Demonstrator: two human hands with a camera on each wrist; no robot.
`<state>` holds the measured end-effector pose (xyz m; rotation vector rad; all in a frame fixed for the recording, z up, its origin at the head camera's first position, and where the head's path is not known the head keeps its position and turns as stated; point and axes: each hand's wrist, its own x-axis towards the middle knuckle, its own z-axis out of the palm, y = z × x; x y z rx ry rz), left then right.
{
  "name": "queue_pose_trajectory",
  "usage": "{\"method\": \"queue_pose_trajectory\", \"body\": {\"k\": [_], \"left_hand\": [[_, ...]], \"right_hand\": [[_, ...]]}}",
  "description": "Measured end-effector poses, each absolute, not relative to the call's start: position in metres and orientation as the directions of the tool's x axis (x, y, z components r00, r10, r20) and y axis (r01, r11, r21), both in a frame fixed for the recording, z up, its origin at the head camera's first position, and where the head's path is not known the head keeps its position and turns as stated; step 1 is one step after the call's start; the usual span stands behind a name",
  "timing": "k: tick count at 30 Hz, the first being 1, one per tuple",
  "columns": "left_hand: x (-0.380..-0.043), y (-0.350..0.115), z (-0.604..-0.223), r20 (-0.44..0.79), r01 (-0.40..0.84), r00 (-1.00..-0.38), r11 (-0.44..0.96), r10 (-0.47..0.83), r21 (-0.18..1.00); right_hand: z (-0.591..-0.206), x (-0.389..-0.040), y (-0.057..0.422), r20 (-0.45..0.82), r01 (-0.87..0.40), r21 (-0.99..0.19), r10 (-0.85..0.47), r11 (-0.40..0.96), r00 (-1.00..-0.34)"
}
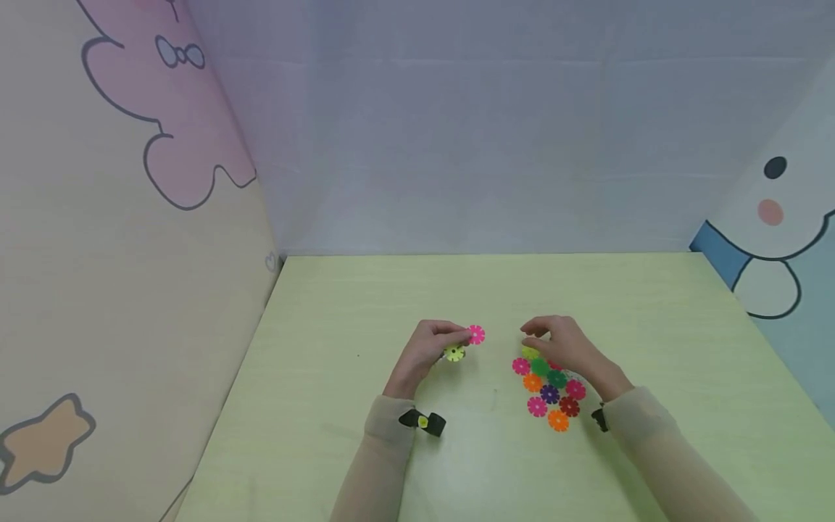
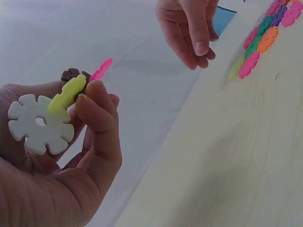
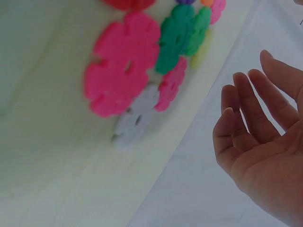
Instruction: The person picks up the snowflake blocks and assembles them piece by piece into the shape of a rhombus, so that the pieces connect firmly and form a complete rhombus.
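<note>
1. Pinching linked discs in left hand, above worktop, nearer left edge.
2. Holding nothing in relaxed right hand, near loose discs.
3. Seems to have four joined; leaves many apparently unlinked, nearer right edge.

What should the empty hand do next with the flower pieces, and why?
Probably lower the right hand a little and pinch the yellow disc lying on the table. That hand holds nothing and hovers close to that disc. The left hand holds a few joined discs, so another could perhaps be added.
</note>
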<state>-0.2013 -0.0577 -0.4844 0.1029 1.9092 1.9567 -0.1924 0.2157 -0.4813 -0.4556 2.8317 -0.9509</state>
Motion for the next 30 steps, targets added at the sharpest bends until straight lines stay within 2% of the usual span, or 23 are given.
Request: {"method": "queue_pose_trajectory", "body": {"k": [9,23,30], "left_hand": [[-0.200,-0.057,-0.483,-0.229,-0.236,-0.914,0.020,0.334,0.972],[-0.200,-0.056,-0.485,-0.200,-0.212,-0.916,0.002,0.348,0.977],[-0.200,-0.054,-0.483,-0.212,-0.226,-0.916,-0.002,0.341,0.974]], "right_hand": [[-0.499,-0.193,0.230,-0.110,-0.184,-0.589,-0.303,0.787,-0.946],[-0.503,-0.196,0.227,-0.144,-0.162,-0.570,-0.292,0.806,-0.945],[-0.506,-0.201,0.226,-0.193,-0.095,-0.576,-0.249,0.812,-0.949]]}}
